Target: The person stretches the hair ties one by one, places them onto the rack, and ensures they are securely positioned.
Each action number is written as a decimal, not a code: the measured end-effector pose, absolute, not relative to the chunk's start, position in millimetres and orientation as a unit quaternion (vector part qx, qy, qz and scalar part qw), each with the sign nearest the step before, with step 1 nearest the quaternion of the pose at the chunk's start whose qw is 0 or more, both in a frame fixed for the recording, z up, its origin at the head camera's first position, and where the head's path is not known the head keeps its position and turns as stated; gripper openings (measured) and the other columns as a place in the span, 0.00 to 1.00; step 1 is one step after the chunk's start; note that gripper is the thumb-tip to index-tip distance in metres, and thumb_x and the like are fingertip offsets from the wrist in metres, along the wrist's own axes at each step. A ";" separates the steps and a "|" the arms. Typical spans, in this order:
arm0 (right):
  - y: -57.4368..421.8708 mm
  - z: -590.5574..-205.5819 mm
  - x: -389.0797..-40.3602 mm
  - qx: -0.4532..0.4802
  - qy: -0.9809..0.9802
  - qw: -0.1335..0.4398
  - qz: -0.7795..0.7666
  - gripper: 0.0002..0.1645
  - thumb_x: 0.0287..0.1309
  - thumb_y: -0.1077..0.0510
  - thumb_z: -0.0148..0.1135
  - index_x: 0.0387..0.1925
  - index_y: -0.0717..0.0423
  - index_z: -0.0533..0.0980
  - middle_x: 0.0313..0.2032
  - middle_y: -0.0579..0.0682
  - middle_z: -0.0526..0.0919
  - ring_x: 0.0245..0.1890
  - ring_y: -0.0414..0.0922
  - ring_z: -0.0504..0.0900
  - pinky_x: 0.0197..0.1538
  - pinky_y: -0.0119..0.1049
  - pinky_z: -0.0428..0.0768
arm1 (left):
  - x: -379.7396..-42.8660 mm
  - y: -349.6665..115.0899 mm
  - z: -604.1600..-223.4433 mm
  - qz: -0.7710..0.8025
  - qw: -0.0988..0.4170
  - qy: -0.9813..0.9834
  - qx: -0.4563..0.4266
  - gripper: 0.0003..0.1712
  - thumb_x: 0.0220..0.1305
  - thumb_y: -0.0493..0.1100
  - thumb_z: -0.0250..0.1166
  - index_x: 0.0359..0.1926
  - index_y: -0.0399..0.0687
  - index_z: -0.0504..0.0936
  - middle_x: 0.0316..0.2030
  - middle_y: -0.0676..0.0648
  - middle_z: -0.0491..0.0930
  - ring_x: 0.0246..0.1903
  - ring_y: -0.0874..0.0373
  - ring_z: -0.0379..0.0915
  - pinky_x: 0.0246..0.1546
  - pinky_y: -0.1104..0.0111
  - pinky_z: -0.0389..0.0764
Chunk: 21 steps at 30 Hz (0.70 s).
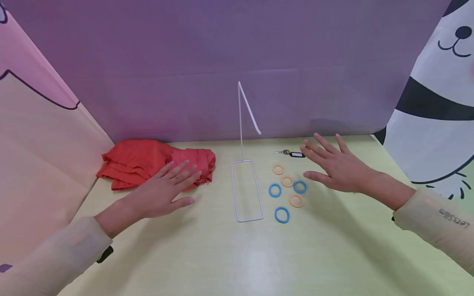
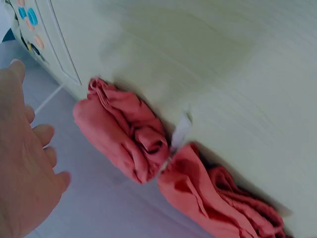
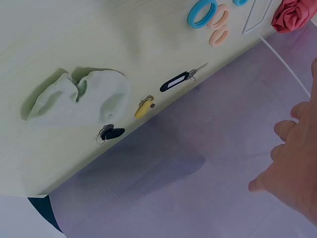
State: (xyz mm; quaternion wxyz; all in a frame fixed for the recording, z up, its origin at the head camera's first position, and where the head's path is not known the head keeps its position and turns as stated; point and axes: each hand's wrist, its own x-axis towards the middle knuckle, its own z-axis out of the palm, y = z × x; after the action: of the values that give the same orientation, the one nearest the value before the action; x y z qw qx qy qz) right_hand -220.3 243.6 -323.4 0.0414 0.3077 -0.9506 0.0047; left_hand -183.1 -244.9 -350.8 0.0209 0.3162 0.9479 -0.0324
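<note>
My left hand (image 1: 168, 191) hovers with spread fingers, partly covering the folded red cloth (image 1: 137, 160) and the rolled pinkish-red cloth (image 1: 200, 156) beside it. Both bundles show in the left wrist view, with a white label (image 2: 181, 131) between them. To the right, my right hand (image 1: 333, 168) also hovers with fingers spread, holding nothing. Nearest it lie a key with a black tag (image 1: 297, 155) and several blue rings (image 1: 276, 215) and orange rings (image 1: 290, 201). Behind that hand, a white knitted item (image 3: 99, 94) appears only in the right wrist view.
A white wire stand (image 1: 249, 220) has a rectangular base, a tall upright and a slanted arm. Along the table's back edge lie a yellow-tagged key (image 3: 142, 108) and a black tag with a ring (image 3: 114, 133). A purple curtain (image 1: 166, 82) backs the table (image 1: 222, 259).
</note>
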 end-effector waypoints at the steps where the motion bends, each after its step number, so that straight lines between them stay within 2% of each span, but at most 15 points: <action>1: 243.3 -323.1 -220.5 0.307 -0.951 0.041 0.006 0.44 0.70 0.33 0.50 0.79 0.46 0.53 0.80 0.51 0.51 0.81 0.55 0.39 0.76 0.68 0.36 | -183.0 -242.2 -351.9 -0.019 0.034 0.949 0.312 0.46 0.70 0.68 0.54 0.80 0.58 0.48 0.80 0.47 0.47 0.80 0.42 0.37 0.77 0.42 0.38; 3: 242.6 -322.9 -220.8 0.305 -0.952 0.036 0.012 0.44 0.70 0.33 0.50 0.79 0.45 0.53 0.80 0.51 0.52 0.81 0.55 0.40 0.76 0.68 0.38 | -183.3 -235.3 -355.0 0.013 0.055 0.949 0.309 0.46 0.70 0.69 0.52 0.80 0.58 0.49 0.80 0.48 0.49 0.80 0.43 0.40 0.76 0.41 0.46; 9: 239.2 -323.2 -221.1 0.300 -0.953 0.031 0.021 0.43 0.70 0.32 0.50 0.78 0.45 0.56 0.77 0.49 0.60 0.79 0.55 0.52 0.75 0.65 0.49 | -188.2 -204.8 -368.3 0.104 0.117 0.937 0.314 0.46 0.70 0.70 0.51 0.79 0.54 0.54 0.78 0.47 0.55 0.78 0.42 0.46 0.75 0.44 0.55; 13: 235.9 -324.9 -223.1 0.308 -0.950 0.045 0.023 0.42 0.70 0.33 0.51 0.76 0.48 0.60 0.72 0.54 0.69 0.74 0.56 0.63 0.71 0.63 0.60 | -189.7 -183.1 -383.1 0.119 0.142 0.931 0.314 0.45 0.71 0.68 0.51 0.79 0.52 0.53 0.79 0.45 0.53 0.79 0.42 0.42 0.76 0.45 0.52; 21: 229.4 -332.0 -229.6 0.309 -0.948 0.060 0.048 0.39 0.68 0.36 0.55 0.72 0.51 0.67 0.62 0.57 0.79 0.64 0.58 0.74 0.64 0.62 0.70 | -191.6 -157.7 -406.3 0.088 0.109 0.941 0.308 0.43 0.73 0.66 0.50 0.79 0.51 0.54 0.79 0.43 0.49 0.80 0.41 0.35 0.76 0.39 0.46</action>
State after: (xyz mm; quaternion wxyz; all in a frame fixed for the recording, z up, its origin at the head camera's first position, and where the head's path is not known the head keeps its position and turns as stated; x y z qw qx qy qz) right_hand -229.6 229.4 -332.0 0.0599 0.3091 -0.9479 0.0483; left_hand -191.6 -157.7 -406.3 0.1095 0.3078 0.9410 0.0881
